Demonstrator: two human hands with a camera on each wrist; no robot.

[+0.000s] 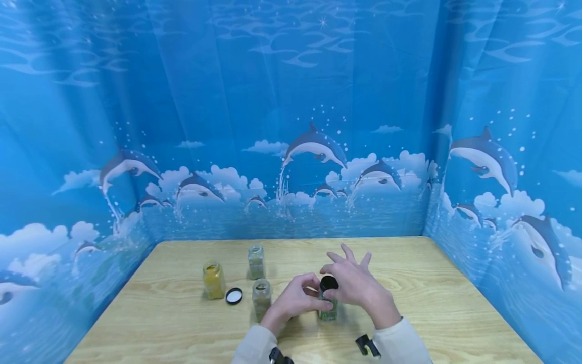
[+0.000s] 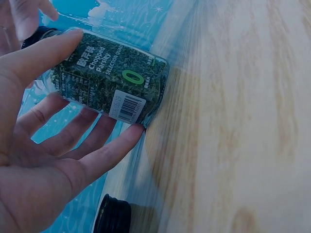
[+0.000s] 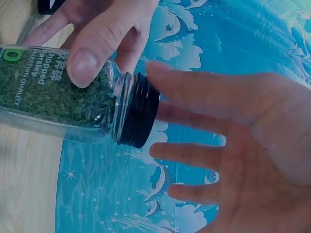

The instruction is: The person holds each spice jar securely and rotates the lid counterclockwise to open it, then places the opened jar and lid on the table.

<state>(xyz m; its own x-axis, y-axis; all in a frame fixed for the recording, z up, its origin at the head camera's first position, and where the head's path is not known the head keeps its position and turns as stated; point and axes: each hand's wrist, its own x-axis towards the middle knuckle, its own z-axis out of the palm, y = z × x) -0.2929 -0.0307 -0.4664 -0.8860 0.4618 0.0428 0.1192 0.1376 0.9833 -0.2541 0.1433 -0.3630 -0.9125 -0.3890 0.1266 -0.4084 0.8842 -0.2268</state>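
A clear glass jar of chopped parsley (image 2: 112, 77) stands on the table with a black lid (image 3: 141, 111) on its neck. My left hand (image 1: 302, 297) holds the jar's body, thumb on the near side and fingers round the other. At the lid, my right hand (image 1: 356, 285) pinches the rim between thumb and index finger, its other fingers spread away. The right wrist view shows the right thumb touching the lid's edge; the index fingertip is partly hidden behind the lid.
Left of the hands stand three lidless glass jars: one with yellow contents (image 1: 213, 281), a greyish-green one (image 1: 256, 263) and a greyish-brown one (image 1: 261, 298). A loose black lid (image 1: 234, 296) lies white side up. Another black lid (image 2: 114, 216) sits near the left hand. Dolphin-print curtains border the wooden table (image 1: 159, 323).
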